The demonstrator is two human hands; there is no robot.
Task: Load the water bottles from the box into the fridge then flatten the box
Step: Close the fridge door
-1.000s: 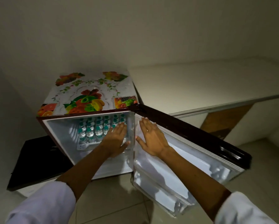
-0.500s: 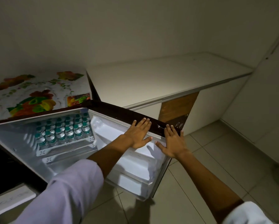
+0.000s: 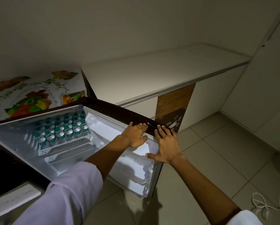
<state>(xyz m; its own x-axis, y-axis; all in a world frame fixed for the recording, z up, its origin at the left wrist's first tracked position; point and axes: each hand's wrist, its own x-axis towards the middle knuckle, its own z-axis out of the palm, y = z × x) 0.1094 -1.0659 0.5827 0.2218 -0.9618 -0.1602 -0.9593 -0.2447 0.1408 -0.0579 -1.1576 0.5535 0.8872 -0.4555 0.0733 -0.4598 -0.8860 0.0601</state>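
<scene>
While both hands are laid on the open door, the scene is read as follows.

Left hand (image 3: 136,134): laid flat on the inner top edge of the fridge door (image 3: 119,111), fingers straight, fingertips reaching the dark rim; nothing is gripped.
Right hand (image 3: 166,143): set just beside it at 3 o'clock, fingers spread over the door's outer corner, thumb stretched toward 9 o'clock on the white liner; nothing is held.
Fridge (image 3: 22,138): opened, its white interior seen at 9 o'clock from the hands.
Water bottles (image 3: 61,129): stood upright in rows on the upper shelf, well apart from both hands.
Fridge top: covered by a fruit-print sheet (image 3: 32,96).
Counter (image 3: 152,73): found at 12 o'clock, white.
Cable (image 3: 262,203): possibly a cord, coiled on the floor at 5 o'clock in dim light.
</scene>
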